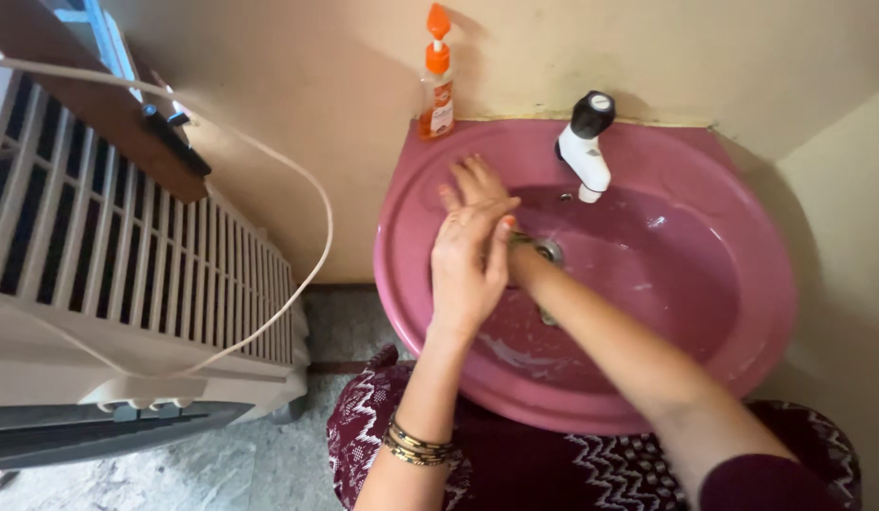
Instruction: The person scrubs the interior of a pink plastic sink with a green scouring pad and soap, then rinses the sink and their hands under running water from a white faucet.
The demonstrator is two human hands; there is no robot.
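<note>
My left hand (466, 265) lies over my right hand (477, 180), palms pressed together above the left side of a pink wash basin (742, 227). Only the fingertips of my right hand show past the left one. Neither hand holds an object. Gold bangles (416, 443) circle my left wrist. A white tap with a black knob (585, 142) stands at the back of the basin, with no water seen running. The drain (550, 250) shows just right of my hands. An orange pump bottle of hand wash (438, 85) stands on the basin's back left rim.
A white air cooler with a slatted grille (127, 274) stands to the left, with a pale cord (307, 274) looping over it. Beige walls close in behind and to the right. Grey stone floor (231, 464) lies below.
</note>
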